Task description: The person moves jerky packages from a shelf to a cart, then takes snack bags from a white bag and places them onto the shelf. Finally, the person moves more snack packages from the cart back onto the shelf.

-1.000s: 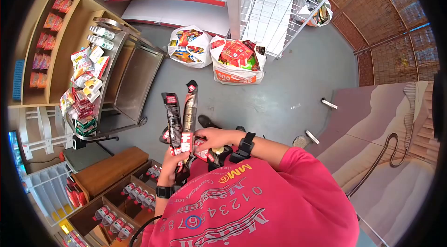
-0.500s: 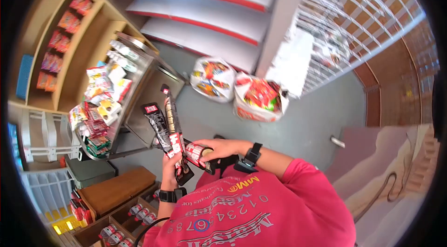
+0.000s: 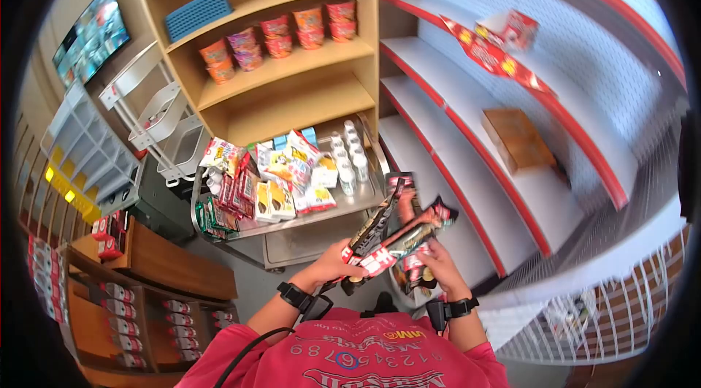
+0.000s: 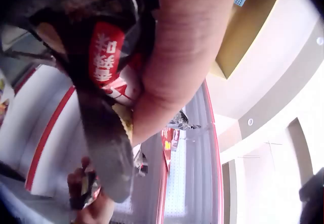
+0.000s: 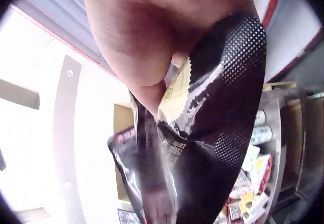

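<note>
Moved wider apart, left fingers [image 3: 340,250] and right fingers [image 3: 432,250] curled round black packets [image 3: 374,229], packet tips jutting beyond

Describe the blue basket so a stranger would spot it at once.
Find the wooden shelf unit behind the metal cart. The basket sits high on the unit's left, above the stacked cups. It is blue with small holes; the cups are red, orange and purple.

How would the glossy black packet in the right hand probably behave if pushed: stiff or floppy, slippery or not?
The glossy black packet would probably flex rather than stay stiff, as its film is creased near the right hand. The shiny surface looks somewhat slippery, so a loose grip might let it slide.
</note>
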Action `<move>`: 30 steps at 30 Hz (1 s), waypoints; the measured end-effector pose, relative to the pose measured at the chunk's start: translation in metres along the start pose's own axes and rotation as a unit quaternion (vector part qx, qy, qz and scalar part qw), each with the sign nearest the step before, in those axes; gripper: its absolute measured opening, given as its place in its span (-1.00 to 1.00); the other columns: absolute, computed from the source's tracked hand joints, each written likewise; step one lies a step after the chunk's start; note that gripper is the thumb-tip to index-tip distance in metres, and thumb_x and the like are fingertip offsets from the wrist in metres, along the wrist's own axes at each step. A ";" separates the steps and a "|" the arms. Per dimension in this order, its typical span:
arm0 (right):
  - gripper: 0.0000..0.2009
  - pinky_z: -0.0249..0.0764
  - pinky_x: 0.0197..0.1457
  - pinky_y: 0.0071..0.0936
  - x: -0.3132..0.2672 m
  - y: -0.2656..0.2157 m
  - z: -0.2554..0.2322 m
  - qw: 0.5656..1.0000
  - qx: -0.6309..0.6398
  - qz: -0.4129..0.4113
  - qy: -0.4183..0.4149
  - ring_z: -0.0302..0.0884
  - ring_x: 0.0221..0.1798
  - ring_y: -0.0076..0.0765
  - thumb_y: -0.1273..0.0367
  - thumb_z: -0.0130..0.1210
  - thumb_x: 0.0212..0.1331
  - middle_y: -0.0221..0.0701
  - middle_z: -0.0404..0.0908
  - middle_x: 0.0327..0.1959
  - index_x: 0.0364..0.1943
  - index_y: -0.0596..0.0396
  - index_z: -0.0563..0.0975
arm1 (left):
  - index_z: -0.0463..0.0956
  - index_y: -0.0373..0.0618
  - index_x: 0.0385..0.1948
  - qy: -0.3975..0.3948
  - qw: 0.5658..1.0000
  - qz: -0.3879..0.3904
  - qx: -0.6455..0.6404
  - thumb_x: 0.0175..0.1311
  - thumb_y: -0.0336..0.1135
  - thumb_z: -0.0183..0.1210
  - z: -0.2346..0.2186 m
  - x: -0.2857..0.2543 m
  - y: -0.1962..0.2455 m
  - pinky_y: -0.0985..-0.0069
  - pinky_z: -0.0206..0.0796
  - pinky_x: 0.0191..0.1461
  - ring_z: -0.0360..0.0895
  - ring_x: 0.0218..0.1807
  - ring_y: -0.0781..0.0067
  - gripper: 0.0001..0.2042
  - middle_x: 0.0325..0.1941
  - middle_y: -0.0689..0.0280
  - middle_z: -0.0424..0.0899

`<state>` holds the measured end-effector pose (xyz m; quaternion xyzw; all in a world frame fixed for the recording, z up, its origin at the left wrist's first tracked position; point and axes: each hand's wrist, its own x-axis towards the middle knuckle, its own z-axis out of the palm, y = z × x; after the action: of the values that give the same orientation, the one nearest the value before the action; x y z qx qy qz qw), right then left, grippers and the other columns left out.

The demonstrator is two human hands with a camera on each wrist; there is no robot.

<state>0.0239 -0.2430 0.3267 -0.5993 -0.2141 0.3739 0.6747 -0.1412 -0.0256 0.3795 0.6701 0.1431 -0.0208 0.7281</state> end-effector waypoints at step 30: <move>-0.76 0.45 -0.30 -0.60 0.667 -0.161 0.488 0.958 -0.163 -0.087 -0.221 0.53 -0.40 -0.56 0.53 0.27 -0.16 -0.39 0.61 -0.41 -0.32 0.22 0.54 | 0.31 -0.21 -0.06 0.440 0.853 0.176 -0.220 -0.11 -0.58 0.27 -0.436 0.001 0.022 0.53 0.35 -0.05 0.50 -0.17 0.54 -0.51 -0.16 0.32 0.52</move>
<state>0.1237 0.5811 0.4689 -0.5827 -0.4667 0.3969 0.5339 -0.2142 0.4050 0.3739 0.4460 0.3288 0.4364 0.7089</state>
